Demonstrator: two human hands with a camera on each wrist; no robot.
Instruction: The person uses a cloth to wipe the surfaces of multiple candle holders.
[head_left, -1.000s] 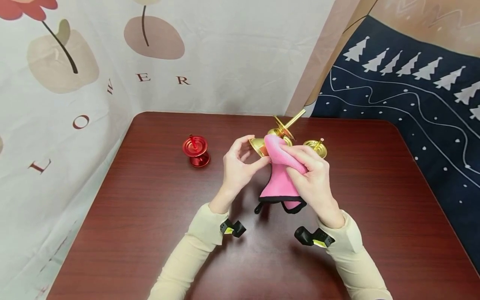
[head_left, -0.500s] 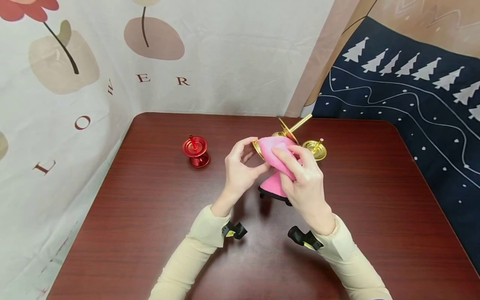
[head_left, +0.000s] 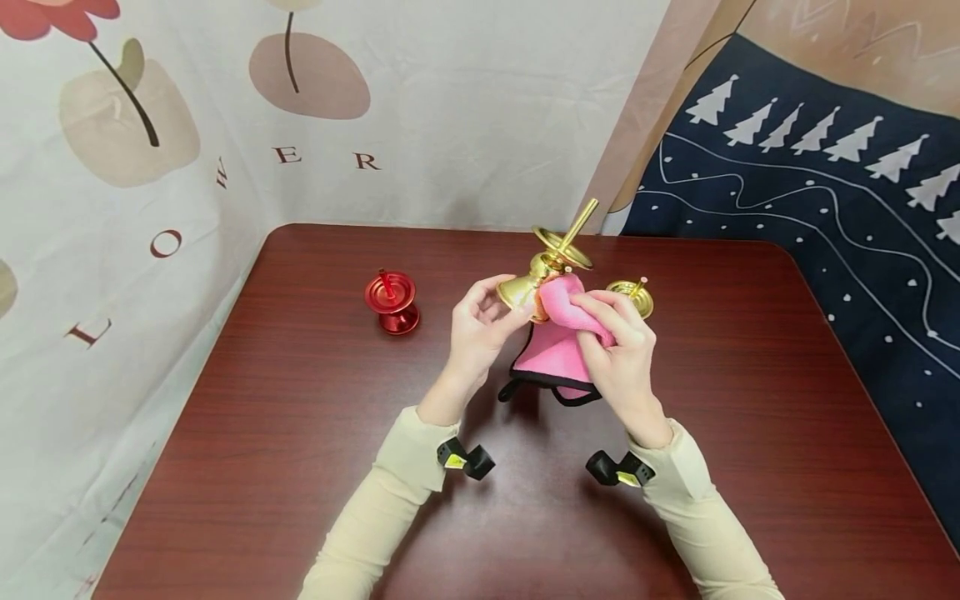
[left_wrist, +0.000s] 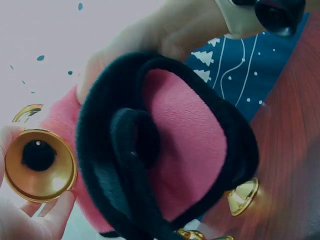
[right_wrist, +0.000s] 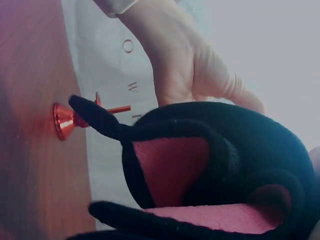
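In the head view my left hand [head_left: 480, 321] grips the flared base of a gold candlestick [head_left: 542, 271], which tilts above the table with its stem up to the right. Its hollow underside [left_wrist: 59, 182] faces the left wrist camera. My right hand [head_left: 622, 342] pinches a pink cloth [head_left: 558, 350] with black edging and holds it against the candlestick's side. Below the hand the cloth hangs loose, its black edge [right_wrist: 215, 115] large in the right wrist view. Folds of cloth hide some fingertips of my right hand.
A red candlestick [head_left: 392, 304] stands on the brown table [head_left: 322, 467], left of my hands. Another gold candlestick [head_left: 637, 298] stands just behind my right hand. Printed curtains [head_left: 465, 108] hang beyond the table's back edge.
The cloth first went left and up over the candlestick's base, then back right and down, uncovering the base and body. The candlestick now tilts more upright. My left hand keeps its grip.
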